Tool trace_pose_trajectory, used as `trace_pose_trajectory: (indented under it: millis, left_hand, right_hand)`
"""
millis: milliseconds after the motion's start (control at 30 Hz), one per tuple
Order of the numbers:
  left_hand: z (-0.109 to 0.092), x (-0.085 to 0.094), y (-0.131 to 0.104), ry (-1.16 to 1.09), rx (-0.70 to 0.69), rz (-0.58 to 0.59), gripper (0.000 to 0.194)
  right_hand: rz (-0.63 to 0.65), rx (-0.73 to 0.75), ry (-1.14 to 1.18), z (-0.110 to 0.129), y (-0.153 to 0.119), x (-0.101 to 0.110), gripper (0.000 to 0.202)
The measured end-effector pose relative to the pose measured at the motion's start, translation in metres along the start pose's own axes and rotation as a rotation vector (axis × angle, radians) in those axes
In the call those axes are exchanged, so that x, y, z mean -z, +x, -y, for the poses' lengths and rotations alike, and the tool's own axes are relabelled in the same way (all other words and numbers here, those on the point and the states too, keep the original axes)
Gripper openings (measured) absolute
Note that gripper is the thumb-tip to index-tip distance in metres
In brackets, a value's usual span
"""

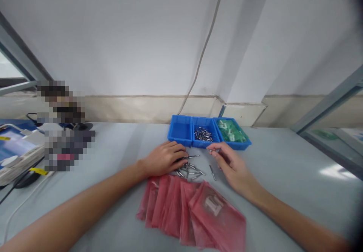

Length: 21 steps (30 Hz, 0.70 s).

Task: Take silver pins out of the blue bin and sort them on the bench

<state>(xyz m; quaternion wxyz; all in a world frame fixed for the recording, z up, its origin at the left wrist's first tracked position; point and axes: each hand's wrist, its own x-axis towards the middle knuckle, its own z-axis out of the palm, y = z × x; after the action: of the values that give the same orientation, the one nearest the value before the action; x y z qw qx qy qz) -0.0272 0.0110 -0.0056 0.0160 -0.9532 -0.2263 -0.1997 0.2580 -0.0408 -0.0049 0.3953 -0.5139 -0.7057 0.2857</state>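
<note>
Taking the heap of loose metal pins (192, 166) as the middle of a dial, I see the two hands well apart, one on either side of it. The left hand (167, 158) lies over the heap's ten o'clock edge, palm down with fingers curled; whether they grip any pins I cannot tell. The right hand (234, 167), at three, has thumb and fingertip pressed together on a small metal piece (209, 149), which sits at two, just short of the middle blue bin (200, 144) at one o'clock. That pinch looks slight to me, so a small roll of the fingertips could drop the piece, perhaps into the similar metal pieces in that bin, where it would be hard to pick out. A lone pin (212, 172) lies at three, between heap and right hand; a low sweep of that wrist could knock it away. The left fingers, if dragged towards six o'clock, might push pins in among the overlapping red bags (172, 206), whose top edges lie close below the heap. Those bags look slick and loosely fanned, so a brushing forearm could slide them. At two, farther out, the right-hand blue bin (239, 146) holds green packets (231, 131), where a stray pin could hide.
</note>
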Motion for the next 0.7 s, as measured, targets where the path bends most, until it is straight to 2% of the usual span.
trace_pose_trajectory:
  millis: [700]
  left_hand:
    - [0.0, 0.0005, 0.0005, 0.006, -0.01, -0.007, 0.033]
  right_hand:
    - [0.045, 0.029, -0.043, -0.0014, -0.0005, 0.0002, 0.025]
